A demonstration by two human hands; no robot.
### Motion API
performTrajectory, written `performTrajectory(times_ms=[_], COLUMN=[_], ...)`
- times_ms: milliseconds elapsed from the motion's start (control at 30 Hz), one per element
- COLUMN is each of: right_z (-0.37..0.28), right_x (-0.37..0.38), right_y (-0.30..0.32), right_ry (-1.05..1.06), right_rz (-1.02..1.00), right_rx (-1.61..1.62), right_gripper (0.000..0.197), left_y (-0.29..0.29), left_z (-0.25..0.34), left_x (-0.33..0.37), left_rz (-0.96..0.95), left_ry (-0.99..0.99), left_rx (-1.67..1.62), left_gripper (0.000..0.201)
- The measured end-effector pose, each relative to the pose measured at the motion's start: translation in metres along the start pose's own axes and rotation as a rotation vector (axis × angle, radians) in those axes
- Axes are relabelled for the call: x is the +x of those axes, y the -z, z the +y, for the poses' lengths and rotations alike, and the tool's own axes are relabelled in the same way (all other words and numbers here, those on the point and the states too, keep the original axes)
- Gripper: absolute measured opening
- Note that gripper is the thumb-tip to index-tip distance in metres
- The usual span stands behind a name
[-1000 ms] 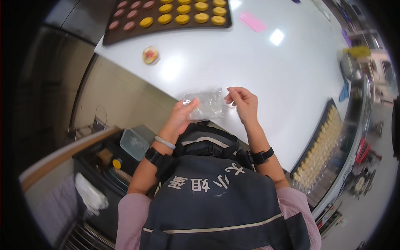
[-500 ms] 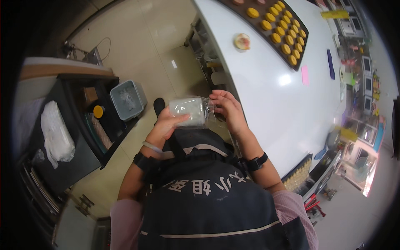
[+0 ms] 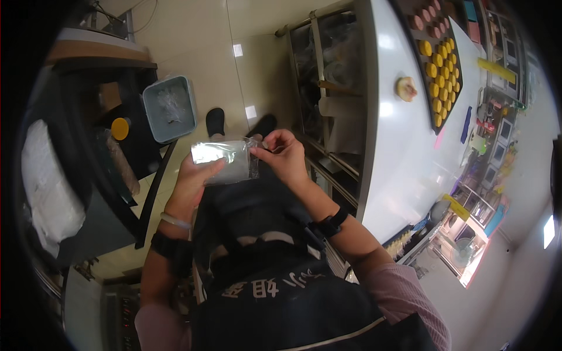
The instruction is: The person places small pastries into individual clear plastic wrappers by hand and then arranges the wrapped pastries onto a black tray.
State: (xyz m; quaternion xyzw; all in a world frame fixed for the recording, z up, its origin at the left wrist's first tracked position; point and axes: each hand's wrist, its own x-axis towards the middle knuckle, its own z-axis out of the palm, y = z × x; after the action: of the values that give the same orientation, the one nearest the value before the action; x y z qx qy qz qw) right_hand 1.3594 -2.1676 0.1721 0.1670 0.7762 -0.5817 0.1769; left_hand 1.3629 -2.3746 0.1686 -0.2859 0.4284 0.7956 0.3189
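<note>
A flat white pack in a clear plastic wrapper (image 3: 233, 168) is held in front of my dark apron. Its wrapper shines with reflected light. My left hand (image 3: 195, 178) grips the left end, thumb lying across the top. At the opposite end, my right hand (image 3: 285, 159) pinches the loose, crinkled plastic between thumb and forefinger. Its other fingers are curled. What exactly the pack contains cannot be made out through the glare.
On my right is a white worktable (image 3: 389, 152) with a tray (image 3: 418, 58) of yellow and pink round pastries, plus a single cut or bitten piece (image 3: 406, 89). Ahead left, a grey-blue bin (image 3: 192, 111) holds clear plastic scraps. A dark shelf unit (image 3: 88, 234) bears a white bag (image 3: 50, 187).
My view has turned and the table sits farther right. My right hand has gone from loosely spread fingers beside the wrapper to pinching its end. The left hand keeps its hold.
</note>
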Motion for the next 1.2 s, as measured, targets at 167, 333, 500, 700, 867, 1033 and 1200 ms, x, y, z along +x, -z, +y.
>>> performTrajectory(times_ms=[167,333,500,700,867,1033,1200], right_z=[0.042,0.119,0.264,0.411,0.475,0.499,0.46], right_x=[0.032,0.074,0.137,0.19,0.229,0.263,0.266], right_y=[-0.022,-0.013,0.033,0.128,0.181,0.188,0.176], right_ry=[-0.387,-0.492,-0.752,-0.752,-0.731,-0.588,-0.681], right_rz=[-0.165,-0.332,0.152,0.657,1.112,1.185,0.943], right_rx=[0.283,0.278,0.43,0.859,1.427,1.689,1.611], right_gripper=[0.02,0.017,0.01,0.017,0.012,0.02,0.049], left_y=[0.016,0.028,0.051,0.095,0.075,0.059,0.057], left_z=[-0.031,-0.082,-0.161,-0.225,-0.209,-0.188,-0.193], left_x=[0.05,0.123,0.16,0.116,0.135,0.166,0.168], left_rz=[0.079,0.08,0.284,0.293,0.219,0.114,0.163], left_ry=[0.078,0.052,0.095,0.256,-0.13,-0.15,-0.134], left_rx=[-0.044,0.092,0.207,0.468,0.883,0.966,0.926], left_gripper=[0.045,0.041,0.035,0.028,0.016,0.016,0.015])
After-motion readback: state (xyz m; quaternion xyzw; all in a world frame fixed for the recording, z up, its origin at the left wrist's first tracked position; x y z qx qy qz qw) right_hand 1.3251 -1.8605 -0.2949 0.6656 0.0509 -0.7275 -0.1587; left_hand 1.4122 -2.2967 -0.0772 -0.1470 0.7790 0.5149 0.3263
